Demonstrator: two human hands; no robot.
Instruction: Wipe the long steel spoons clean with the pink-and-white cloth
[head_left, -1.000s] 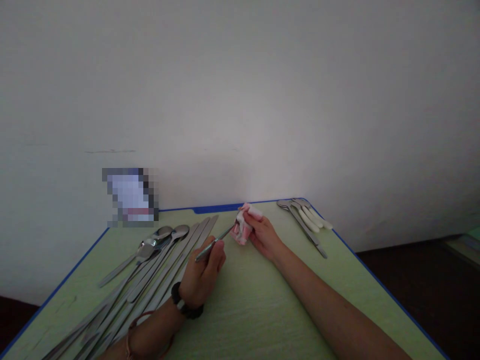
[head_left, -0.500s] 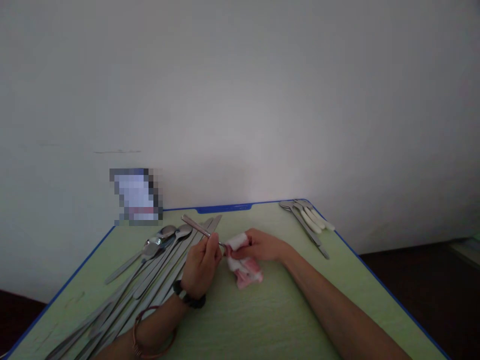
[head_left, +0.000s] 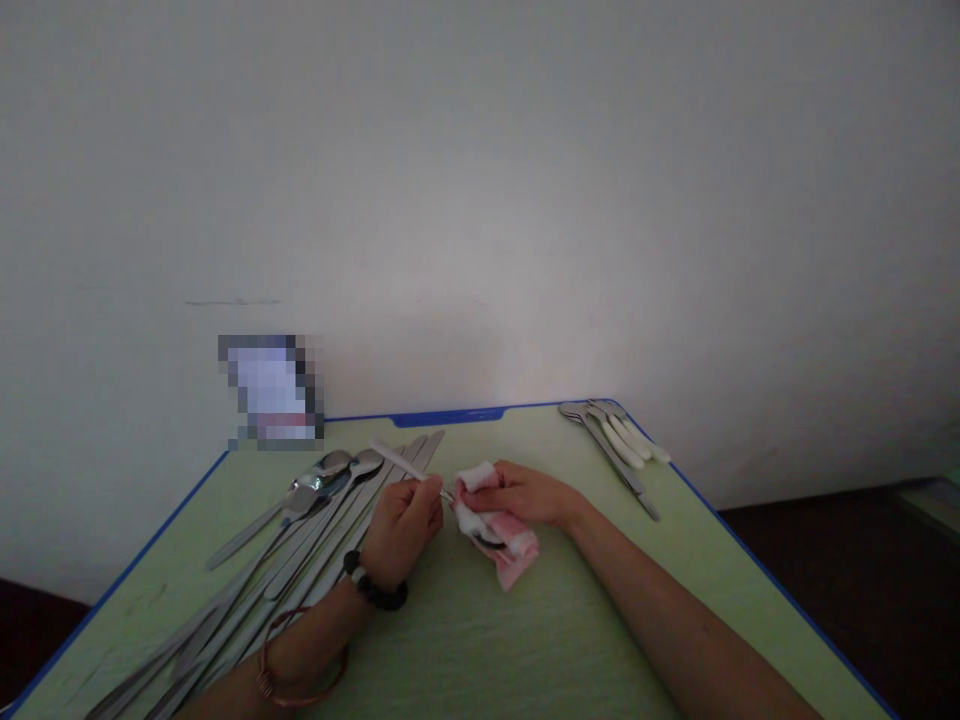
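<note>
My left hand [head_left: 405,525] is closed around the handle of a metal spoon [head_left: 397,458], which slants up and to the left. The spoon's bowl end lies in a pink and white cloth [head_left: 514,540], with only a dark curved edge showing through the folds. Fingers of my right hand [head_left: 529,492] pinch this cloth around the spoon, just right of my left hand. Beside and under my left wrist are several metal spoons [head_left: 366,462] and long table knives [head_left: 429,448], laid side by side.
At the back right of the green table [head_left: 510,640] lies a small group of cutlery, with metal spoons [head_left: 576,412] and white-handled pieces [head_left: 624,445]. A blurred-out upright object [head_left: 270,390] stands at the back left. A pale wall [head_left: 480,200] rises behind the blue table edge.
The spoon has turned in my left hand, its handle now pointing away up-left. The cloth in my right hand has come lower and nearer, wrapped around the spoon's other end.
</note>
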